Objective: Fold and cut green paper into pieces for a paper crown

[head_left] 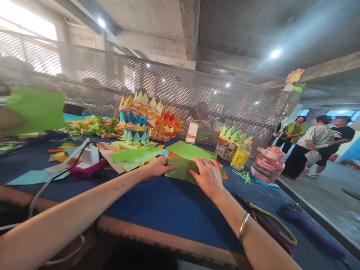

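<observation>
A folded sheet of green paper [180, 169] lies at the middle of the blue table, its front part bent up. My left hand [158, 167] pinches its left edge between thumb and curled fingers. My right hand [207, 174], a ring on one finger, grips the right part, fingers over the top and thumb in front. Behind it lies a brighter green sheet [194, 150] with orange paper [225, 176] showing at the side. Loose green sheets [137, 153] are spread just beyond my left hand.
Folded-paper crowns [136, 135], a pink jug [268, 164] and a yellow-labelled bottle [241, 155] stand behind. Scissors [274, 221] and a dark blue tool [312, 227] lie right. A white cable [42, 193] crosses the left. Another person's hand [9, 119] shows beside a green sheet [38, 110].
</observation>
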`<control>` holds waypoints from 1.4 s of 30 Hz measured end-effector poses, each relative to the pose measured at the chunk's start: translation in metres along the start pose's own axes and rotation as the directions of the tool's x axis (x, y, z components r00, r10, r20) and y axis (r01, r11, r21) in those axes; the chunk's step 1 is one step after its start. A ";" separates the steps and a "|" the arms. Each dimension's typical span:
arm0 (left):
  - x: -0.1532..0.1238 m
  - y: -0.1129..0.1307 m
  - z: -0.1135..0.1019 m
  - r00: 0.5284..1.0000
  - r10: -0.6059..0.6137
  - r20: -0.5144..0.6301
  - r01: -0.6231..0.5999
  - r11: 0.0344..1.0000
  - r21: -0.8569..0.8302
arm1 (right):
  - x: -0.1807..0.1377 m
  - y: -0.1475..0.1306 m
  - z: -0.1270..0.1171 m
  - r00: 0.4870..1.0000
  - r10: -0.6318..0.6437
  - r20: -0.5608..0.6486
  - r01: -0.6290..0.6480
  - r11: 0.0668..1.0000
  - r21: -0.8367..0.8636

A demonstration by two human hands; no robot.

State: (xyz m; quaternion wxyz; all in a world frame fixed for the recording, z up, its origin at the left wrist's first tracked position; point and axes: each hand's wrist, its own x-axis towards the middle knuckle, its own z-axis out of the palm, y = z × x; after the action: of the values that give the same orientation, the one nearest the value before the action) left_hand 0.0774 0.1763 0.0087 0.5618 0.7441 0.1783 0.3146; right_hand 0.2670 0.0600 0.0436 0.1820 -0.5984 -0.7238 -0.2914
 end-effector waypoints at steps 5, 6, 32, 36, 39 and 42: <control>-0.001 0.001 0.002 1.000 0.002 -0.003 -0.002 1.000 -0.012 | 0.000 0.000 0.001 1.000 0.015 0.001 -0.015 1.000 0.017; -0.001 0.001 0.002 1.000 0.001 -0.004 -0.001 1.000 -0.016 | 0.000 -0.001 0.001 1.000 0.018 0.002 -0.018 1.000 0.025; -0.004 0.010 0.001 0.989 -0.126 -0.075 0.123 0.991 -0.050 | 0.002 0.066 -0.007 0.782 0.337 0.524 -0.623 0.390 0.679; -0.005 0.013 0.003 0.987 -0.144 -0.069 0.141 0.989 -0.055 | 0.001 0.061 -0.003 0.780 0.357 0.514 -0.623 0.358 0.696; -0.006 0.014 0.004 0.986 -0.152 -0.066 0.148 0.987 -0.062 | 0.001 0.059 -0.002 0.768 0.371 0.521 -0.633 0.324 0.703; -0.007 0.015 0.005 0.986 -0.153 -0.065 0.149 0.987 -0.065 | 0.002 0.058 -0.001 0.754 0.381 0.535 -0.646 0.287 0.707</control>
State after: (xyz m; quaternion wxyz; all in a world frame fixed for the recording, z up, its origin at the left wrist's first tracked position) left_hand 0.0743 0.1641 0.0202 0.5995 0.6997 0.2442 0.3022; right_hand 0.3232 0.0673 0.0573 0.4425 -0.6558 -0.5487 0.2703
